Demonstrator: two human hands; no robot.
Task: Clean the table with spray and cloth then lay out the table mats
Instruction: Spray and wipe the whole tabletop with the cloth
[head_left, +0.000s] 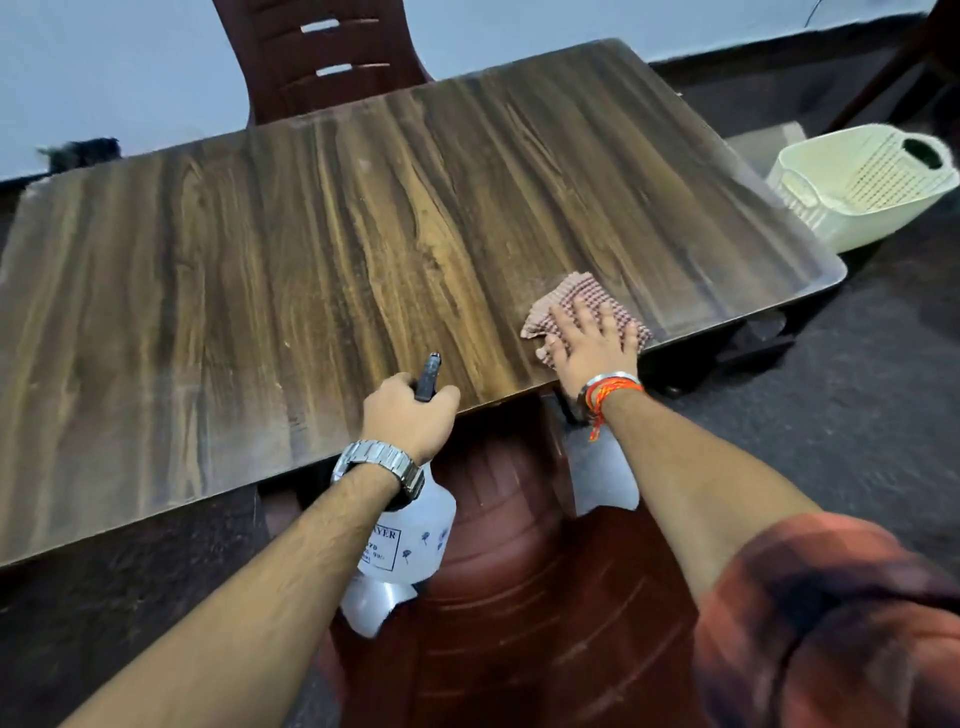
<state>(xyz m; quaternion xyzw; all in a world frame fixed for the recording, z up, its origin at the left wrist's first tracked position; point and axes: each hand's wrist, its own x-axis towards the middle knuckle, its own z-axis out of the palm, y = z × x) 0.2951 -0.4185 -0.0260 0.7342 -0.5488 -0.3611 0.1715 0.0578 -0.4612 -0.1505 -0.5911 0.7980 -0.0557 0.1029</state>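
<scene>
A dark wood-grain table (311, 249) fills the middle of the head view. My left hand (408, 413) grips the black head of a white spray bottle (405, 551) at the near table edge; the bottle's body hangs below the tabletop. My right hand (592, 345) lies flat, fingers spread, on a pink checked cloth (576, 296) near the table's near right corner. No table mats are in view.
A brown plastic chair (322, 57) stands behind the table's far side. Another brown chair (519, 597) sits right below me. A cream plastic basket (857, 182) rests on the dark floor to the right of the table.
</scene>
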